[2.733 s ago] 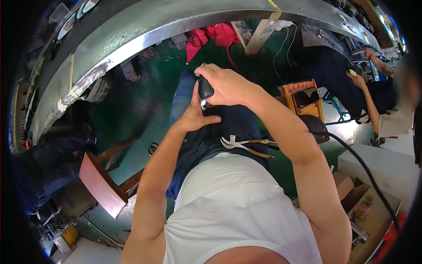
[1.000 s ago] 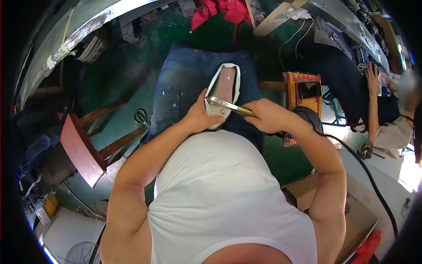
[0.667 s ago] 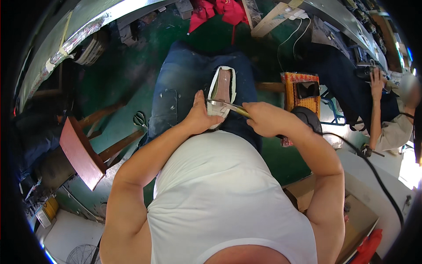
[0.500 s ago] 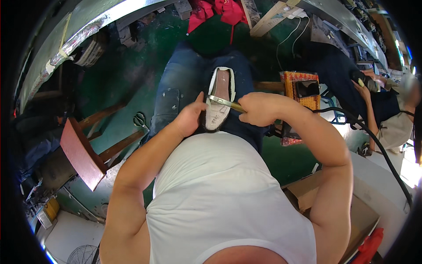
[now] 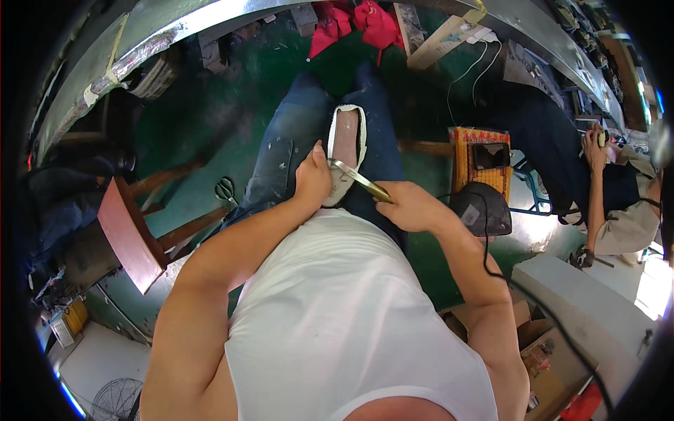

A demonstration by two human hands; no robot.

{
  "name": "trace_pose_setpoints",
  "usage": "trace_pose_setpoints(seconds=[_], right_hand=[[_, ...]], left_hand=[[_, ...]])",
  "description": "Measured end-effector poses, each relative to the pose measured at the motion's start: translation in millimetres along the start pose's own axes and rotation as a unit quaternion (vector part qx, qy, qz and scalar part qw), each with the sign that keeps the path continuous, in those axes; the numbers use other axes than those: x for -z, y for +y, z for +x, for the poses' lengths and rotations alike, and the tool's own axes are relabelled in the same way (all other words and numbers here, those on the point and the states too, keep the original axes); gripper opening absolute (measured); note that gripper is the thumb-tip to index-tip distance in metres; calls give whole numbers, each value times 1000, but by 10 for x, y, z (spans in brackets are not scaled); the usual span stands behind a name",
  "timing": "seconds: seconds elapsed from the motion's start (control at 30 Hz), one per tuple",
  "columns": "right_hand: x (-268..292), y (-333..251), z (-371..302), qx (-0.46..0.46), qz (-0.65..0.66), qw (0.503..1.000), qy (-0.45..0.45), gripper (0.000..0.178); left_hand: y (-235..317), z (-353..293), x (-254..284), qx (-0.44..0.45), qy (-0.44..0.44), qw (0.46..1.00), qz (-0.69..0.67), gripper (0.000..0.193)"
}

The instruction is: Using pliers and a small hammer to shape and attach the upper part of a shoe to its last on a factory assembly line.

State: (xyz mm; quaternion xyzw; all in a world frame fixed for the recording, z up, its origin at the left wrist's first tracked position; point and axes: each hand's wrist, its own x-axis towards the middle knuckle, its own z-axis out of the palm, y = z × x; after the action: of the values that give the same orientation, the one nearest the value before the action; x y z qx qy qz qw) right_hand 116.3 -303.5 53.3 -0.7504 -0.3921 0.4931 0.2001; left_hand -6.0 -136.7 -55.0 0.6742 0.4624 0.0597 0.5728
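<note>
An unsoled shoe (image 5: 345, 139) lies upside down across my thighs, toe end towards me. Its brownish insole shows inside a pale edge. My left hand (image 5: 314, 175) grips the shoe's left side near the toe, thumb pointing up along it. My right hand (image 5: 411, 205) is closed around a long metal tool (image 5: 364, 179) with a brass-coloured handle and a silvery head. The tool slants over the shoe, its head beside my left fingers. Whether the head touches the shoe I cannot tell. My hands partly hide the toe end.
Scissors (image 5: 225, 189) sit left of my leg, near a reddish stool (image 5: 130, 235). A phone (image 5: 491, 156) rests on an orange patterned seat at right, with a dark cap-like object (image 5: 481, 209) below it. A black cable (image 5: 537, 298) crosses my right side. A co-worker (image 5: 618, 189) sits at right.
My right hand and the tool have moved slightly down and right, and the tool slants more steeply. The shoe has tilted a little. My left hand has shifted up along it.
</note>
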Motion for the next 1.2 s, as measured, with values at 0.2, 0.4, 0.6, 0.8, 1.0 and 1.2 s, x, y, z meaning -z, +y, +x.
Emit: trace_pose_setpoints(seconds=[0.2,0.4,0.6,0.8,1.0,1.2], right_hand=[[58,251,231,148,-241,929,239,38],[40,234,226,-26,-191,971,141,31],[672,440,253,-108,99,986,-80,24],[491,112,681,-16,-145,984,101,41],[493,81,658,10,-53,995,85,46],[391,42,485,3,102,992,78,49]], left_hand=[[3,-39,14,-133,-12,989,58,53],[-111,-37,139,-292,-69,928,223,52],[287,-87,299,-205,-197,921,264,53],[383,-29,406,-206,-242,908,271,52],[411,-49,478,-211,-281,887,301,55],[260,-155,510,-200,-249,922,220,90]])
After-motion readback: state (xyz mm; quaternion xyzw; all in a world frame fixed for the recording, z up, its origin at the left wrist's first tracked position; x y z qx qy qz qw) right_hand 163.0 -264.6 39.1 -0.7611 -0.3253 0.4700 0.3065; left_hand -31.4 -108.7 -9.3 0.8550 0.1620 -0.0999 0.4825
